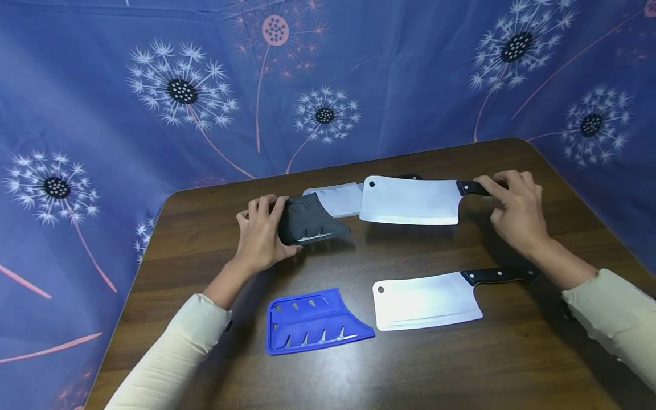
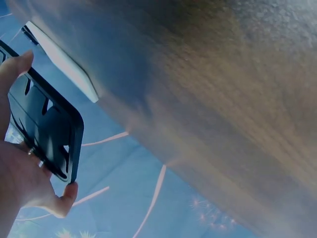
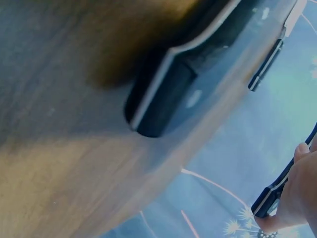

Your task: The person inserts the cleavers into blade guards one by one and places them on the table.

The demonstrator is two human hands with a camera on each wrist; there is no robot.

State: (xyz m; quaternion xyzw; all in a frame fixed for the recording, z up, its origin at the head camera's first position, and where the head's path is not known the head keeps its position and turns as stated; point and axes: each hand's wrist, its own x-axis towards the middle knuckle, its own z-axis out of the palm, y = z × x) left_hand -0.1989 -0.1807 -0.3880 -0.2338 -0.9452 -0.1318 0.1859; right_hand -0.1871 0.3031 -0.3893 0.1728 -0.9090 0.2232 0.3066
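My left hand (image 1: pixel 260 234) holds a black cleaver sheath (image 1: pixel 310 219) above the table, thumb on its near edge and fingers along its far edge. With my right hand (image 1: pixel 520 213) I grip the black handle of a cleaver (image 1: pixel 410 200), its broad blade pointing left toward the sheath. The blade is outside the sheath, with a gap between them. In the left wrist view the slotted side of the black sheath (image 2: pixel 47 119) shows. The right wrist view shows the handle (image 3: pixel 271 196) in my right hand.
A blue cleaver sheath (image 1: pixel 315 322) lies on the wooden table (image 1: pixel 410 376) at the front. Right of it lies a second cleaver (image 1: pixel 427 302). Behind the held things lies a third, pale-bladed cleaver (image 1: pixel 340 199), partly hidden. A blue dandelion-patterned cloth (image 1: pixel 410 74) hangs behind.
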